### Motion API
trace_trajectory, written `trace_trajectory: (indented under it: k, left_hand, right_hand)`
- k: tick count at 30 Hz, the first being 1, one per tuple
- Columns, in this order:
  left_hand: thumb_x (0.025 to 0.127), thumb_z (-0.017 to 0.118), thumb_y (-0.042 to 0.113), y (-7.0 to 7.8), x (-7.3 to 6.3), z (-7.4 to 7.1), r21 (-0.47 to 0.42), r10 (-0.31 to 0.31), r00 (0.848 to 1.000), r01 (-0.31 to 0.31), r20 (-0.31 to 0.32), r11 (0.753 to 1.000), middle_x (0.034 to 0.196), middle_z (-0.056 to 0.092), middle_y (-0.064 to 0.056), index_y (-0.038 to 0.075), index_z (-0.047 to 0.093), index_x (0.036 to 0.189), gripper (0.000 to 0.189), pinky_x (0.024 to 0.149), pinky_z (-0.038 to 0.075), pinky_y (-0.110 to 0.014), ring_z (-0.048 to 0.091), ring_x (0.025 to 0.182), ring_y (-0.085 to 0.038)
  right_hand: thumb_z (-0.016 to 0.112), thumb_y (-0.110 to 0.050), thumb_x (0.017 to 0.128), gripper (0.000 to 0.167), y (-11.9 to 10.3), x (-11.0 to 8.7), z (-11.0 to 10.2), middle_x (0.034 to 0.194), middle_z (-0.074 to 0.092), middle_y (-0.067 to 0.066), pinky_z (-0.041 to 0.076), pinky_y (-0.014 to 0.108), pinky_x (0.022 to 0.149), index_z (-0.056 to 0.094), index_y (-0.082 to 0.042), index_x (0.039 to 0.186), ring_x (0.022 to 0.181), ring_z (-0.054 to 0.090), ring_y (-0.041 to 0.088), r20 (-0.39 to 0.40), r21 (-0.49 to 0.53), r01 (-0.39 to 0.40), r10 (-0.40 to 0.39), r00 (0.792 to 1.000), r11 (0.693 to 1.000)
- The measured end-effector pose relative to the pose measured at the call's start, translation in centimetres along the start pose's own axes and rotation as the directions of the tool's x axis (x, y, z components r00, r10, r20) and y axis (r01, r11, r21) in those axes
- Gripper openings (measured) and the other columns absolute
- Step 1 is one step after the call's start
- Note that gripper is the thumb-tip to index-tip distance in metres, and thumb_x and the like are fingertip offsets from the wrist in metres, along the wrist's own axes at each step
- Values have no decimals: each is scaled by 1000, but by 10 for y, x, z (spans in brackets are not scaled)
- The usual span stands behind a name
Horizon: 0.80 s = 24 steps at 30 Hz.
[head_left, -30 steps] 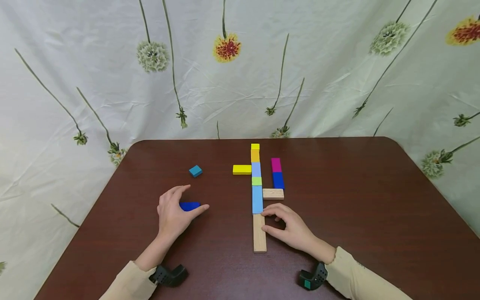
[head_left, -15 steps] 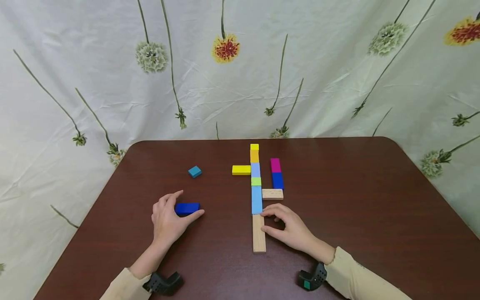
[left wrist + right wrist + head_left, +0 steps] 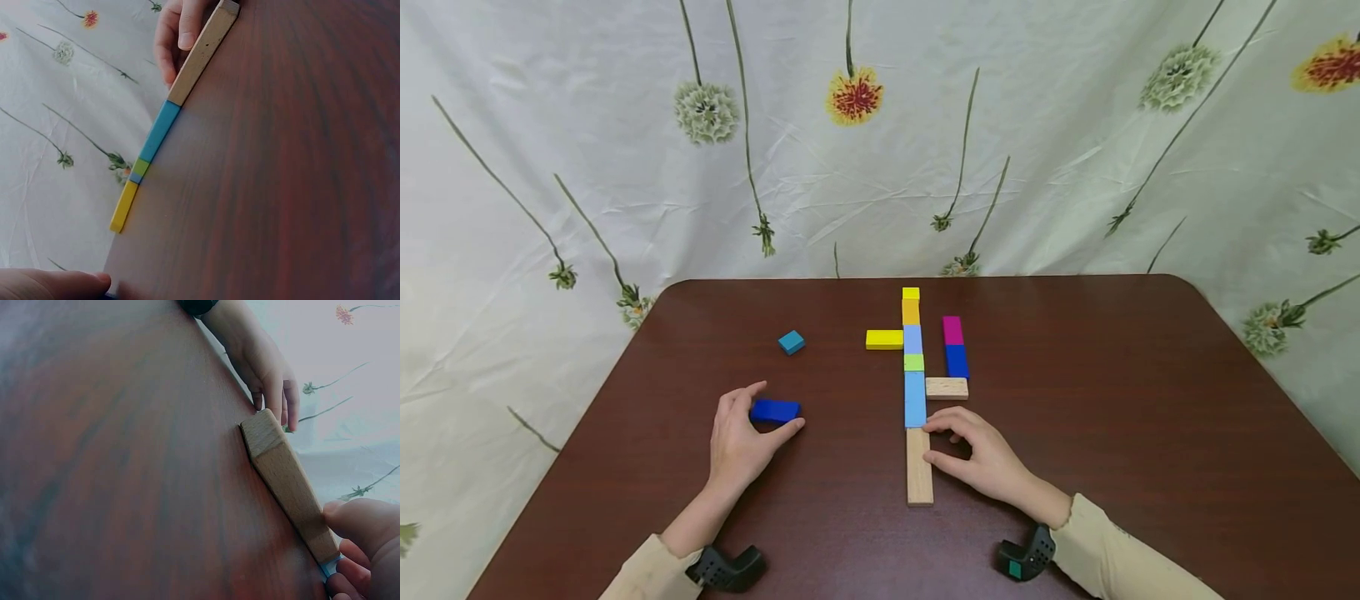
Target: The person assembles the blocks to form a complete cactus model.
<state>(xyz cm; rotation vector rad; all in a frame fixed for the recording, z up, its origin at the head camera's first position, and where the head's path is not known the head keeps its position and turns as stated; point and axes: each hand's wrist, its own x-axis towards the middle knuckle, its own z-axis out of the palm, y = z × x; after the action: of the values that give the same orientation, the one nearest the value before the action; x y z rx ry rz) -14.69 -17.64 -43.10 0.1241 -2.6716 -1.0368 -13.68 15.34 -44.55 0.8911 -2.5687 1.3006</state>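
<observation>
In the head view, my left hand (image 3: 739, 442) is around a dark blue block (image 3: 777, 411) lying slightly skewed on the table. The thumb touches its near right corner; the hand hides its left end. The left wrist view shows just the thumb and a sliver of blue. My right hand (image 3: 977, 454) rests beside a long plain wooden block (image 3: 919, 468), thumb and fingertips against its right side near the joint with a light blue block (image 3: 915, 400). In the right wrist view that thumb touches the wooden block's side, the fingers loosely bent.
Beyond the light blue block, the row continues through a green block (image 3: 913, 362) to a yellow one (image 3: 911, 293). A yellow block (image 3: 884, 339) juts left. At right lie a short wooden block (image 3: 947, 388), a blue block (image 3: 957, 361) and a magenta one (image 3: 952, 330). A teal block (image 3: 792, 342) lies apart.
My left hand has drawn back to the left, uncovering more of the dark blue block. Its thumb has then closed in, and the block has shifted slightly away and turned. The right hand stays put.
</observation>
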Motion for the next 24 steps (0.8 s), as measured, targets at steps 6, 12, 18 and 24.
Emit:
trace_trajectory:
  k: [6, 12, 18, 24]
  left_hand:
    - [67, 84, 33, 0, 1, 1, 49, -3, 999, 5, -35, 999, 116, 47, -20, 1, 51, 124, 74, 91, 27, -54, 40, 108, -36]
    - [67, 85, 34, 1, 3, 2, 24, 5, 1000, -5, -28, 1000, 109, 52, -19, -1, 51, 120, 72, 89, 29, -52, 45, 103, -33]
    - [68, 85, 31, 0, 8, 5, -78, 44, 999, -45, -16, 996, 111, 54, -15, 1, 52, 123, 71, 89, 35, -45, 47, 101, -28]
    - [67, 86, 27, 1, 16, 10, -143, 167, 984, -175, -70, 974, 118, 55, -13, 4, 56, 123, 68, 85, 39, -43, 47, 105, -27]
  right_hand:
    - [73, -27, 84, 30, -1, 1, -1, 114, 59, -5, 47, 27, 77, 65, -18, 111, 99, 54, 12, 5, 4, -1, 1, 1000, 1000]
    - [73, -27, 83, 30, -1, 1, -1, 114, 59, -5, 47, 27, 77, 65, -18, 110, 99, 54, 12, 5, 2, -9, 9, 1000, 1000]
    - [73, -28, 83, 30, -2, 1, -2, 113, 59, -6, 47, 27, 77, 66, -18, 110, 97, 54, 12, 7, -3, -15, 15, 1000, 1000]
    - [73, -27, 83, 29, -1, 1, -1, 113, 59, -5, 47, 27, 77, 66, -18, 110, 96, 54, 11, 4, 3, -11, 11, 1000, 1000]
